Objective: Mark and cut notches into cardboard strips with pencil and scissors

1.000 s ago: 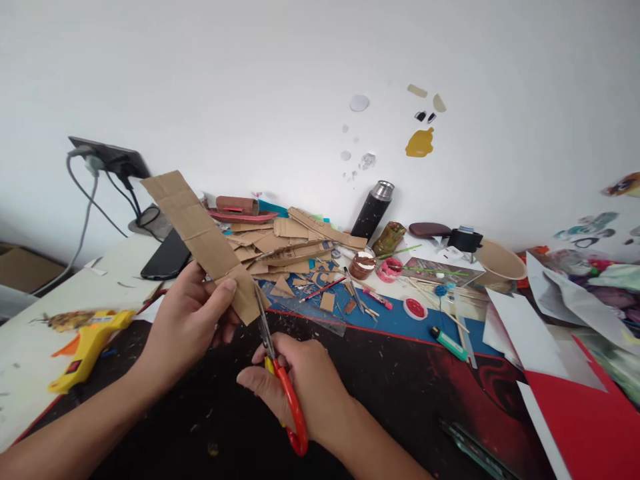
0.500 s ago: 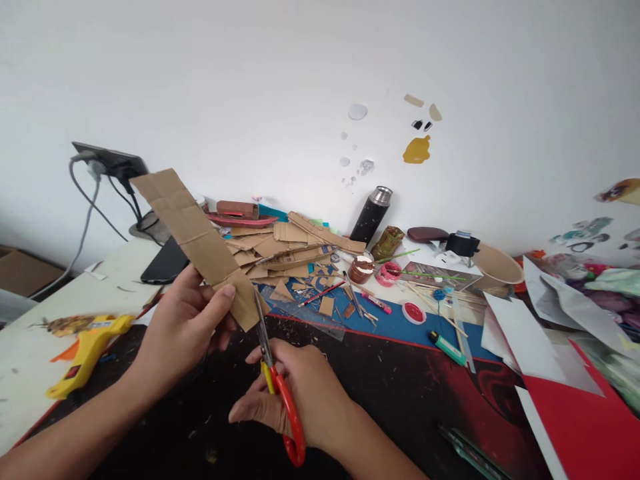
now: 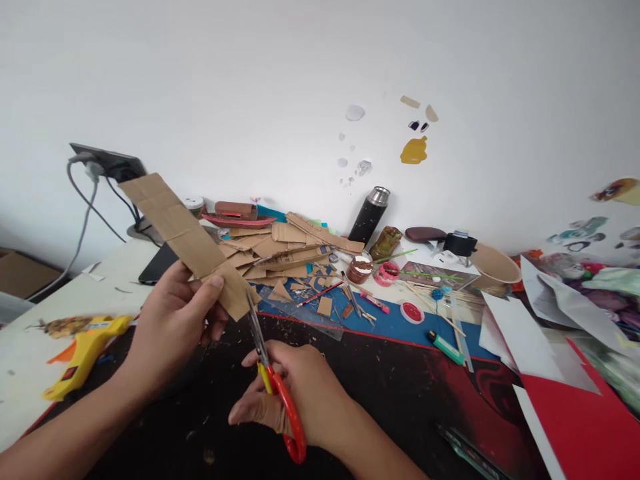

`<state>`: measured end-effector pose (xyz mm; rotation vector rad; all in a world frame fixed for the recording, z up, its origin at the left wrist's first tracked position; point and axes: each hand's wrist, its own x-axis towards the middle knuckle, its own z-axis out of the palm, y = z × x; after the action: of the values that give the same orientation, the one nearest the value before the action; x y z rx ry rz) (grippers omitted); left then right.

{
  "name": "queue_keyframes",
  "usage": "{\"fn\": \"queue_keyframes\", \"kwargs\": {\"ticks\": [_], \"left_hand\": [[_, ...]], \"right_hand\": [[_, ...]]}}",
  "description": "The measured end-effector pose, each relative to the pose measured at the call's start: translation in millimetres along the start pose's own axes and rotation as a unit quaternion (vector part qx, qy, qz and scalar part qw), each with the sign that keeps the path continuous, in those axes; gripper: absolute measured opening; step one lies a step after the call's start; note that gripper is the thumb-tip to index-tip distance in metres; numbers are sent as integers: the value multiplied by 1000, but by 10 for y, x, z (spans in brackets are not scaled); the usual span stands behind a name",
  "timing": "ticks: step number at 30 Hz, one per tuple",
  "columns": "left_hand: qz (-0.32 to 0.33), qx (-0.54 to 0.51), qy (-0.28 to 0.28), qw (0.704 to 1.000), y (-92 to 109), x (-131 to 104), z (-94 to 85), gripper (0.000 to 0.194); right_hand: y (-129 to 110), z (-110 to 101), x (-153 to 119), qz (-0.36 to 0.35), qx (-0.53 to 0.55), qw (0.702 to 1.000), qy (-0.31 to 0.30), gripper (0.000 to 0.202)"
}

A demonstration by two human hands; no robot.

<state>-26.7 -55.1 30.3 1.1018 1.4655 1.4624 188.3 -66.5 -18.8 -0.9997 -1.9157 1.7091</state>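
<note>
My left hand (image 3: 183,310) pinches a long brown cardboard strip (image 3: 187,237) between thumb and fingers near its lower end. The strip slants up to the left and shows several creases across it. In my right hand (image 3: 295,387) is a pair of scissors (image 3: 273,373) with red and yellow handles, gripped through the loops. The blades point up and their tips are at the strip's lower right corner. Whether they pinch the cardboard I cannot tell.
A yellow glue gun (image 3: 87,357) lies at the left. Behind my hands are a pile of cardboard scraps (image 3: 270,250), a black flask (image 3: 369,217), paint jars (image 3: 387,273) and a green cutter (image 3: 446,348). Red and white sheets (image 3: 570,420) lie at the right.
The cardboard strip and my left hand have shifted slightly left and tilted further over. The scissor blades now lie less far over the strip. My right hand has barely moved.
</note>
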Motion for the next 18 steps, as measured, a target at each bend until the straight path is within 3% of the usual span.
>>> {"fn": "queue_keyframes", "kwargs": {"ticks": [9, 18], "left_hand": [[0, 21, -17, 1000, 53, 9, 1, 47], [-4, 29, -40, 999, 4, -7, 4, 56]], "right_hand": [[-33, 9, -12, 32, 2, 999, 18, 72], [-47, -42, -36, 32, 21, 999, -4, 88]]}}
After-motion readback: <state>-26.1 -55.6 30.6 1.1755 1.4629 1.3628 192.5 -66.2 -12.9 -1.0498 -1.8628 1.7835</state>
